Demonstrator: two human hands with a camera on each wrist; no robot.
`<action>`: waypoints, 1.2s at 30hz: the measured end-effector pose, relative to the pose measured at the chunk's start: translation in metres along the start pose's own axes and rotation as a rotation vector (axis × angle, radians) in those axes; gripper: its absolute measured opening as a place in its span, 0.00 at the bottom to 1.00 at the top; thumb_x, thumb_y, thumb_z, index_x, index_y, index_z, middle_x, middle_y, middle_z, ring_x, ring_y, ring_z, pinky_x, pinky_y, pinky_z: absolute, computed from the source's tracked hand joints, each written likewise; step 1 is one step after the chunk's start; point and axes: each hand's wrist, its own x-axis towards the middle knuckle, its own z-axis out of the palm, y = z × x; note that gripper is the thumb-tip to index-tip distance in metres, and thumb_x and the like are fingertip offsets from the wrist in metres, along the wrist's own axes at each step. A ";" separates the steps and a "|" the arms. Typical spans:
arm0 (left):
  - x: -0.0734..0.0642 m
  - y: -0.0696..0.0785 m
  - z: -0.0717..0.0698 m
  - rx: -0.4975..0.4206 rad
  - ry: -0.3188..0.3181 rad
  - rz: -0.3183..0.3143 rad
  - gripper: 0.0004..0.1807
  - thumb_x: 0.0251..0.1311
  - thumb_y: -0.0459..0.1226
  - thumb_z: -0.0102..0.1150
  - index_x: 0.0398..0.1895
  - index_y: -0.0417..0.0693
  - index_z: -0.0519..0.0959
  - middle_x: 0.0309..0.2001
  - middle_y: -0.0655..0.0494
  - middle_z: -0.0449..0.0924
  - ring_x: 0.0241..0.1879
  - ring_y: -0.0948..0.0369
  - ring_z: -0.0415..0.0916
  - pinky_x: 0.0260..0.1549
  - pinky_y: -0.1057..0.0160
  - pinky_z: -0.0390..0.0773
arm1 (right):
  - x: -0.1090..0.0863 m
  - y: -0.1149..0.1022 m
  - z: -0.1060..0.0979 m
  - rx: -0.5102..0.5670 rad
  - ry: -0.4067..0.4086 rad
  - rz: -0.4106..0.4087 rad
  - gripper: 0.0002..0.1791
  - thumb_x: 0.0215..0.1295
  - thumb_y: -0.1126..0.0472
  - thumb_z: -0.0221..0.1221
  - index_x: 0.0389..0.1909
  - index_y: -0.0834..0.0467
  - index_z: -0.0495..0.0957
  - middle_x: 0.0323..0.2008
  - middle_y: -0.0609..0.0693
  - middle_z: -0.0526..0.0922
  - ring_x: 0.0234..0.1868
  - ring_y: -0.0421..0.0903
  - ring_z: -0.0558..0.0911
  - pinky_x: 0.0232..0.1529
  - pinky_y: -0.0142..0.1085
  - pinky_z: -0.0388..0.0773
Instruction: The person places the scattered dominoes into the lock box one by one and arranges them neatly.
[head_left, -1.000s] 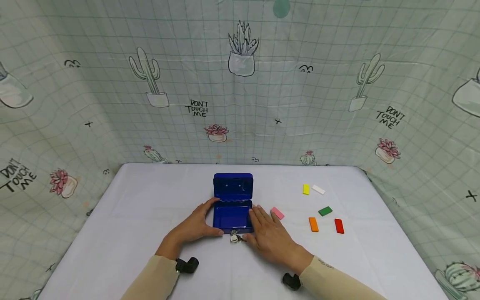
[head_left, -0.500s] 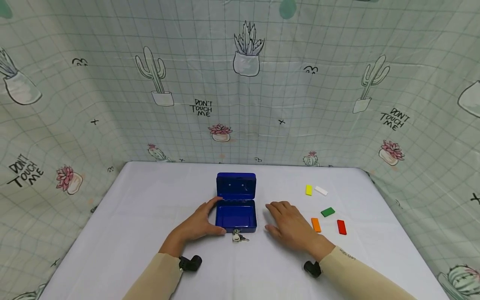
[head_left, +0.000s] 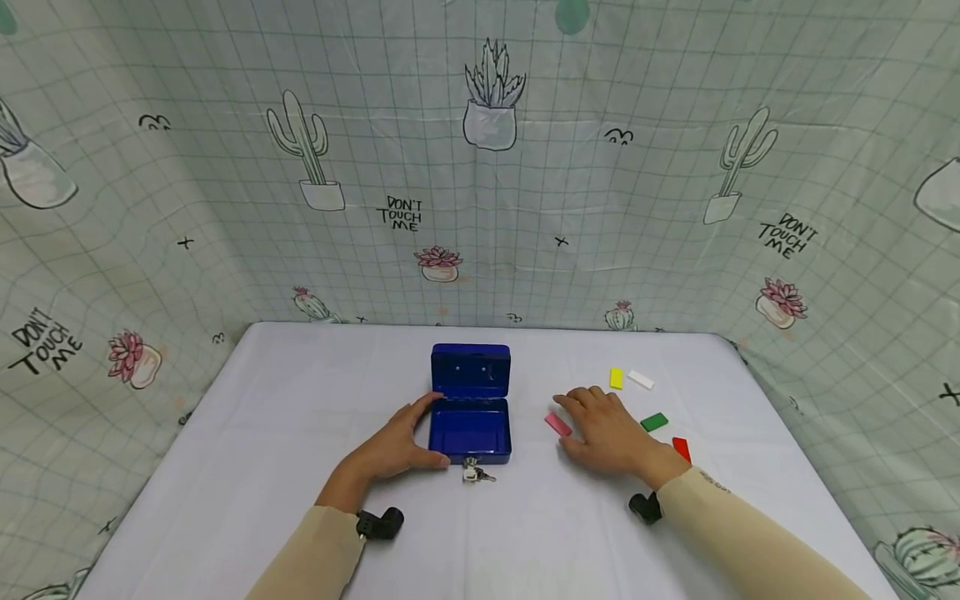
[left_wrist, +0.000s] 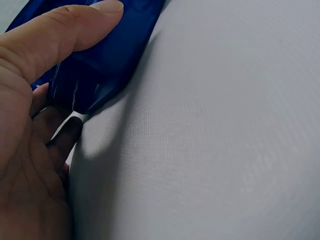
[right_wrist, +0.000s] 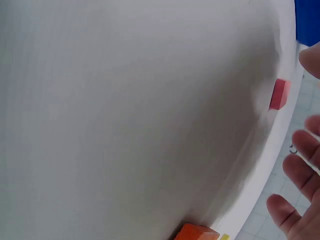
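Observation:
A small blue metal box (head_left: 470,432) stands on the table with its lid (head_left: 470,371) raised, its inside showing bare. My left hand (head_left: 401,442) holds the box along its left side, thumb at the front corner and fingers toward the back; the left wrist view shows the thumb (left_wrist: 75,25) over the blue metal. At the box's front hangs a small silver padlock with keys (head_left: 474,473). My right hand (head_left: 603,433) hovers with parted fingers beside a pink block (head_left: 557,424), which lies between thumb and forefinger in the head view, apart from them in the right wrist view.
On the right lie a yellow block (head_left: 616,378), a white block (head_left: 641,379), a green block (head_left: 654,422) and a red block (head_left: 682,450). An orange block (right_wrist: 195,232) shows in the right wrist view, hidden by my right hand in the head view. A patterned cloth (head_left: 525,192) hangs behind.
My right hand has left the box's right side and moved right, past the pink block, to hover at that block's right. My left hand stays on the box.

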 end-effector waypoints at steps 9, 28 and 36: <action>0.000 -0.001 -0.001 0.008 -0.003 0.005 0.63 0.46 0.49 0.85 0.84 0.63 0.57 0.83 0.38 0.53 0.80 0.37 0.54 0.74 0.26 0.57 | 0.003 0.005 0.002 -0.014 -0.060 -0.028 0.29 0.67 0.58 0.59 0.71 0.50 0.78 0.60 0.53 0.79 0.59 0.54 0.74 0.59 0.54 0.73; -0.001 -0.001 -0.001 -0.010 -0.012 0.015 0.61 0.48 0.49 0.84 0.85 0.63 0.56 0.84 0.39 0.51 0.82 0.36 0.49 0.74 0.27 0.55 | -0.002 0.008 0.004 -0.011 -0.021 -0.098 0.23 0.74 0.59 0.63 0.67 0.51 0.80 0.58 0.52 0.81 0.58 0.53 0.75 0.56 0.51 0.74; -0.002 0.001 -0.001 -0.014 -0.013 0.008 0.62 0.48 0.48 0.84 0.85 0.63 0.56 0.84 0.38 0.51 0.81 0.36 0.51 0.74 0.27 0.56 | -0.001 0.008 0.005 -0.013 -0.022 -0.041 0.21 0.71 0.49 0.66 0.58 0.57 0.81 0.55 0.52 0.81 0.55 0.52 0.75 0.56 0.51 0.74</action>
